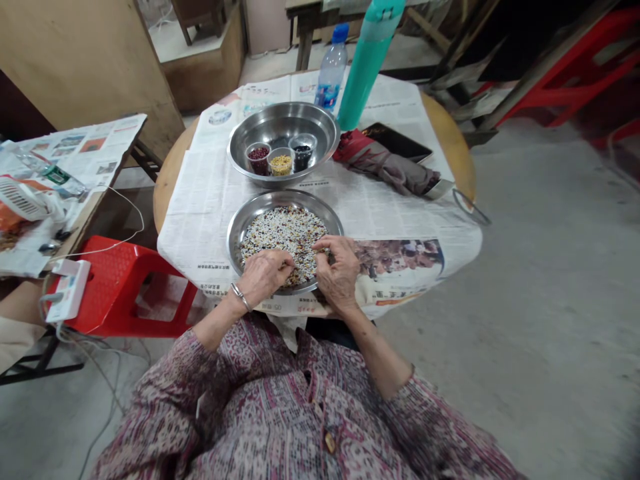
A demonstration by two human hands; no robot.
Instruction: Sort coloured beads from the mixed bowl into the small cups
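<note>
A steel dish (234,245) holds a spread mix of white grains and dark, red and yellow beans (286,232). Over its near left part is my left hand (264,275), fingertips pinched together just above the mix. My right hand (339,270) rests at the dish's right rim, with thumb and fingers drawn together over the grains. Whatever either pinch holds is too small to see. Behind the dish stands a larger steel basin (280,121). Inside it are three clear cups, one with dark red beans (259,153), one with yellow beans (281,162) and one with black beans (302,153).
Newspaper (200,200) covers the round table. A water bottle (331,70), a teal bottle (369,70), a folded umbrella (390,167) and a dark flat object (397,141) lie or stand beyond the basin. At left are a red stool (125,287) and a power strip (70,290) with cords.
</note>
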